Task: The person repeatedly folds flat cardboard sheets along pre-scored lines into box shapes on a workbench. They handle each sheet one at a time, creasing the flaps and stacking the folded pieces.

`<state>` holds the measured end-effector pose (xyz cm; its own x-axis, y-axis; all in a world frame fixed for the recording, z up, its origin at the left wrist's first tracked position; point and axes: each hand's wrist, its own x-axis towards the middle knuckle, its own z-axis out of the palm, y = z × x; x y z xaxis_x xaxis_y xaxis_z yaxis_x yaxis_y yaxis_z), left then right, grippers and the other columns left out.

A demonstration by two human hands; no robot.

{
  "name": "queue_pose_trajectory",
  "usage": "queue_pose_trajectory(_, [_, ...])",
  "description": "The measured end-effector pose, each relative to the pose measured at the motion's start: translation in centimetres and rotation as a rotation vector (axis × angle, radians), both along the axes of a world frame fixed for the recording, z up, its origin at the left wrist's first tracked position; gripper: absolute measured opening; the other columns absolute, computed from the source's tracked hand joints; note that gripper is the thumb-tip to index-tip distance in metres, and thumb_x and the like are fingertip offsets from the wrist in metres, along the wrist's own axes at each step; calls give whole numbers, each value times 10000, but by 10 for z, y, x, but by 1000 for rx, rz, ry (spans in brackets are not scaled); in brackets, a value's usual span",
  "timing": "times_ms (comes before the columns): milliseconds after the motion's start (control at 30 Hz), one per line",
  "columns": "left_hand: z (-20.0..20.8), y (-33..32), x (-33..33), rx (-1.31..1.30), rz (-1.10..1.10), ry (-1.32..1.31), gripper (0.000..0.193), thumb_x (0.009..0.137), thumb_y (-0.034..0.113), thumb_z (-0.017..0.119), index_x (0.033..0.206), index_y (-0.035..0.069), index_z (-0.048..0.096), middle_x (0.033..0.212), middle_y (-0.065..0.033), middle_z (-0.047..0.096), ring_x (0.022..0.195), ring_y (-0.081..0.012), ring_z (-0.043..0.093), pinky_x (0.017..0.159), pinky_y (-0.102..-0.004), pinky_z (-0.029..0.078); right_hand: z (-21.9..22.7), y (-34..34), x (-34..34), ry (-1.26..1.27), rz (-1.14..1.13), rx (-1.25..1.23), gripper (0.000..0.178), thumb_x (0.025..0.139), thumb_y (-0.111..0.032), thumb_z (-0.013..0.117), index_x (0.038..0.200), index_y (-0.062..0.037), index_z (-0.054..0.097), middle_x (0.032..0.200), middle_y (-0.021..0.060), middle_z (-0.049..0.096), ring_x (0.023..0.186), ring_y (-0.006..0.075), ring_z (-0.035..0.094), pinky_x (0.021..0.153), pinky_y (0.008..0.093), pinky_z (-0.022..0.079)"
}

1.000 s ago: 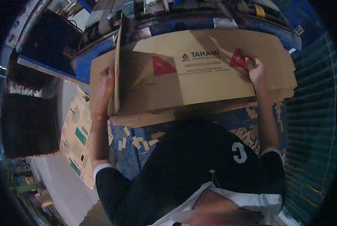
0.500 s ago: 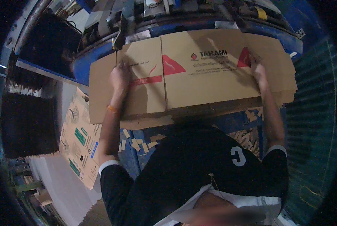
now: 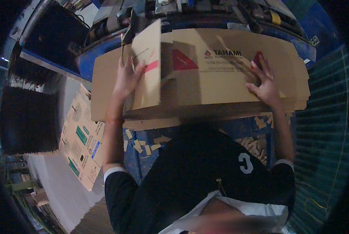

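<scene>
A stack of flat brown cardboard box blanks (image 3: 221, 91) with red and black print lies in front of me. On its left part a narrow cardboard panel (image 3: 152, 84) stands tilted up, its right edge raised off the stack. My left hand (image 3: 127, 80) grips this panel at its left side, thumb against the printed face; its other fingertips are partly hard to make out. My right hand (image 3: 267, 87) rests over the right part of the top blank, fingers spread, holding nothing.
A blue machine with metal bars and rollers (image 3: 256, 15) stands beyond the stack. Printed cardboard (image 3: 81, 140) leans at the left, by a dark bristly stack (image 3: 28, 124). Small cardboard scraps (image 3: 147, 149) lie on the blue surface below. Green corrugated sheeting (image 3: 322, 128) borders the right.
The left panel has risen from lying flat to standing tilted, with my left hand at it. My right hand has opened, fingers spreading and shifting slightly down over the blank.
</scene>
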<state>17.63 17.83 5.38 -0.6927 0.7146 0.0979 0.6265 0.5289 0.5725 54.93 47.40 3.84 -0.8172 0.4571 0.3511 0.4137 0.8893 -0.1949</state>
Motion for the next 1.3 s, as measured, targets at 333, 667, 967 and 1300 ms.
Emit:
queue_pose_trajectory(333, [7,-46,79,-323,-480,445,884,715,532,678,1432,153,327,1526,-130,194,1412,-355,144,1104,-568,162,23,-21,19,-330,96,25,864,586,-692,658,1254,-151,581,1462,59,368,1382,362,227,1107,518,202])
queue_pose_trajectory(667, [7,-31,57,135,-479,322,735,715,137,685,1385,83,387,1470,-162,291,1357,-382,257,1093,-513,240,29,0,6,-239,182,-15,765,664,-605,682,1293,-191,545,1466,37,350,1379,348,237,1120,510,192])
queue_pose_trajectory(967, [-16,75,-24,311,-334,571,658,754,-29,553,1382,23,364,1421,-203,340,1320,-367,321,1077,-463,263,2,79,-73,-235,135,81,662,760,-470,675,1320,-154,515,1471,63,348,1372,316,264,1125,451,222])
queue_pose_trajectory(1300, [9,119,-35,268,-171,694,814,765,300,720,1380,-17,291,1369,-271,361,1251,-443,367,1046,-481,306,9,82,-135,-54,-37,5,448,892,-350,562,1265,-101,553,1412,98,426,1308,304,376,1068,407,330])
